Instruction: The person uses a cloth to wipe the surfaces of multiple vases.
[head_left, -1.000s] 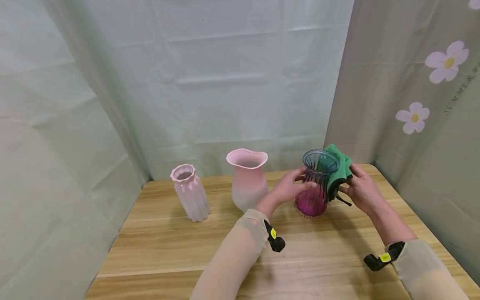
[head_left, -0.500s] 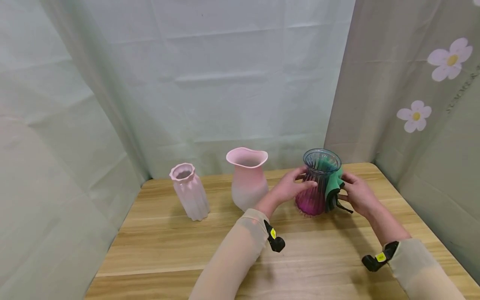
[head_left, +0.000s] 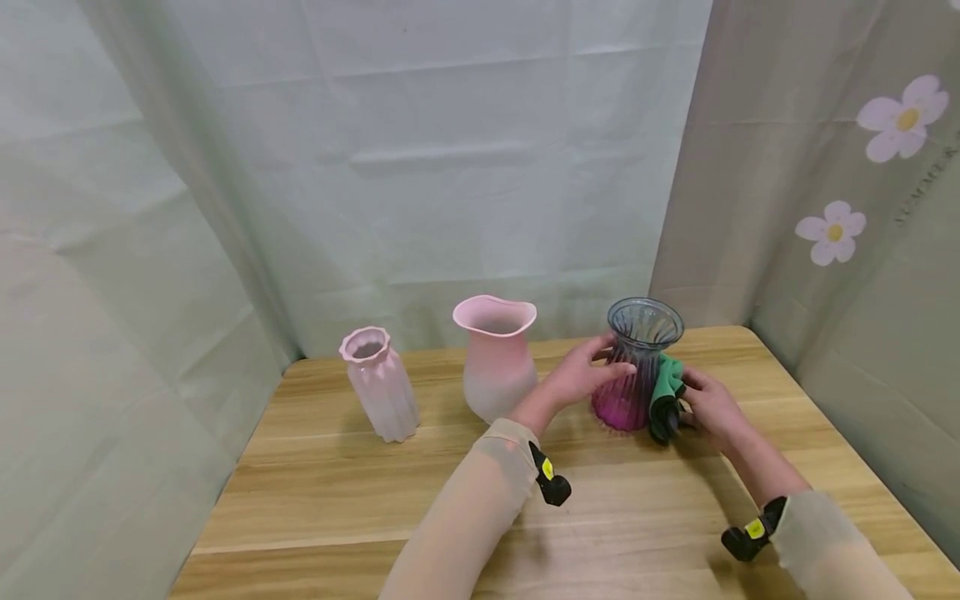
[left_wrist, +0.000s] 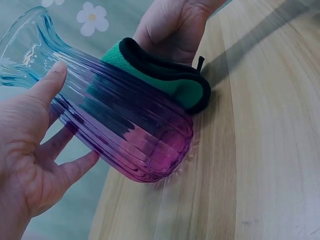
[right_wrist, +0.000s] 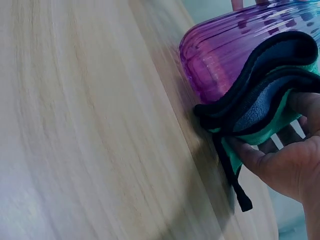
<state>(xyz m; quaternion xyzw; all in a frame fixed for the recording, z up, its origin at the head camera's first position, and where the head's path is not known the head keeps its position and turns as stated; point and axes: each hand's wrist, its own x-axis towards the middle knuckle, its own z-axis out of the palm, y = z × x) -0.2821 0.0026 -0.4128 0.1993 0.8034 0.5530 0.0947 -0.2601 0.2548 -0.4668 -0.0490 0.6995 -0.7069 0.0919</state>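
Note:
A ribbed glass vase (head_left: 628, 375), bluish at its flared rim and purple-pink at the base, stands upright on the table's right half. My left hand (head_left: 581, 375) holds its left side, thumb (left_wrist: 55, 80) in front and fingers around the body, as the left wrist view shows. My right hand (head_left: 712, 404) grips a folded green cloth (head_left: 667, 383) with black edging and presses it against the vase's lower right side. In the right wrist view the cloth (right_wrist: 260, 110) is bunched, and a black loop (right_wrist: 235, 182) hangs from it.
A pink-and-white vase (head_left: 497, 362) with a wavy rim stands just left of my left hand. Farther left is a smaller pale pink fluted vase (head_left: 381, 387). Hanging fabric (head_left: 450, 167) borders the wooden table (head_left: 337, 508) at the back and sides.
My right hand has slid the green cloth down the vase's right side, from near the rim to near the base. The left hand and the vase have stayed in place.

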